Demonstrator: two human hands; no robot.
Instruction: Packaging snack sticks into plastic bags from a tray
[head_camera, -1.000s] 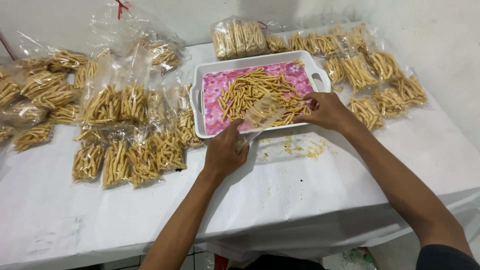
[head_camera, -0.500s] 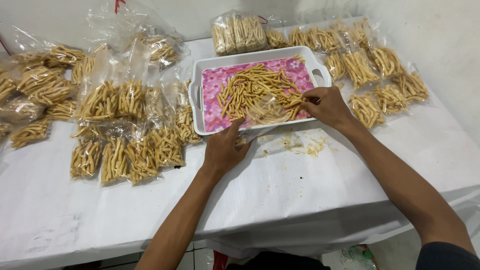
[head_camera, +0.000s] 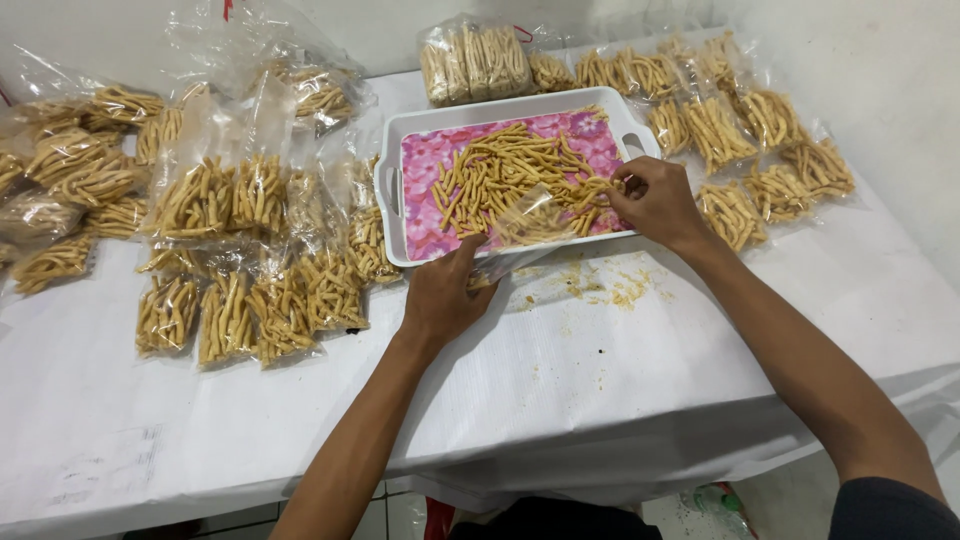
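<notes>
A white tray (head_camera: 392, 180) with a pink flowered bottom holds a loose heap of yellow stick snacks (head_camera: 505, 165). My left hand (head_camera: 445, 295) grips a clear plastic bag (head_camera: 530, 220) at the tray's near rim, its mouth lying over the tray. My right hand (head_camera: 655, 200) rests at the tray's right side, fingers closed on a few snack sticks beside the bag's mouth.
Filled clear bags of the same snacks (head_camera: 250, 300) lie in rows to the left, and more (head_camera: 745, 140) to the right and behind the tray. Crumbs (head_camera: 610, 290) dot the white tablecloth (head_camera: 560, 390) near the tray. A wall rises behind.
The bag has dropped from tilted upright to lying flatter over the tray. My right hand has shifted slightly up along the tray's right side, gathering sticks.
</notes>
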